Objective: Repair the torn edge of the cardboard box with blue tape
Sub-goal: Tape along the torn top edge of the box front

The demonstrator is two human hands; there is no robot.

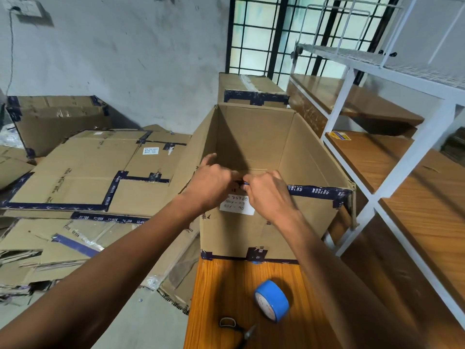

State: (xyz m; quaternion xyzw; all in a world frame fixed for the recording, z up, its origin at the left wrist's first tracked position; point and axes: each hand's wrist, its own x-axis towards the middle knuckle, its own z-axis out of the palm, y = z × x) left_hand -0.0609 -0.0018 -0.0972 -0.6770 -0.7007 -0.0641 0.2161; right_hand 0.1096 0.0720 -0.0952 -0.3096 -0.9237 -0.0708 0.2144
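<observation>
Wooden table (216,293): both hands pinching cardboard box (254,137) near edge.

Wooden table (214,298): cardboard box (251,238), blue tape roll (273,301), scissors (236,328).

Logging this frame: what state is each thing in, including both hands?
Cardboard box: open-topped, upright on the wooden table.
Left hand: fingers curled at the box's near rim.
Right hand: pinching at the same rim.
Blue tape roll: on the table, untouched.
Scissors: lying on the table, blades closed.
</observation>
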